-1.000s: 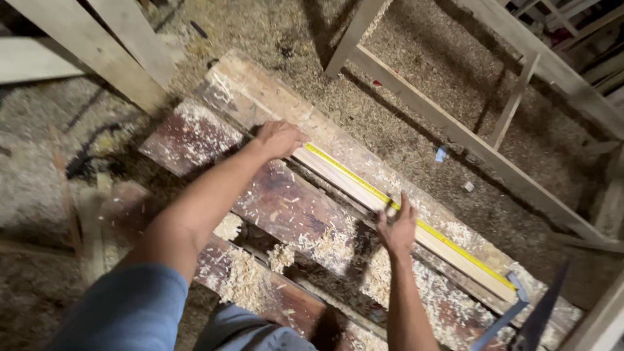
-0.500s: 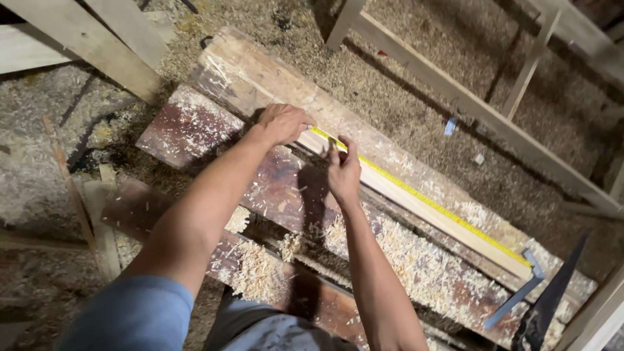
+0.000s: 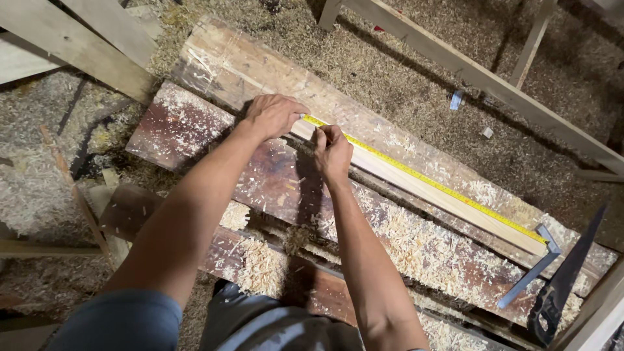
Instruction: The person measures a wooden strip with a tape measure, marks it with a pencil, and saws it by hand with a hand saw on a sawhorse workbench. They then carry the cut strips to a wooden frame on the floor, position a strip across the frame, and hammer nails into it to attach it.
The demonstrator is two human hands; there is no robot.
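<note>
Furthest left lies the dark reddish, sawdust-strewn plank (image 3: 175, 123) of my worktop, with pale shavings heaped along its near edge. My left hand (image 3: 273, 114) rests palm down over the near end of the long pale wooden strip (image 3: 448, 198), its fingers together and curled, pressing on the start of the yellow measuring tape (image 3: 416, 175) that lies along the strip. Whether anything is pinched underneath I cannot tell.

Just beside it, to the right, my right hand (image 3: 333, 153) sits on the strip's near edge. Its fingers (image 3: 323, 136) are bunched tight at the tape as if nipping something small; what they clamp is too hidden to make out.

From both hands the strip and tape run away to the right and towards me, their long axis slanting across the worktop. My right hand is the nearer to that free length; the left only anchors the end.

At the far right the tape ends by a grey metal try square (image 3: 536, 270), and beyond it lies a dark-bladed handsaw (image 3: 565, 279), well apart from my fingers.
</note>
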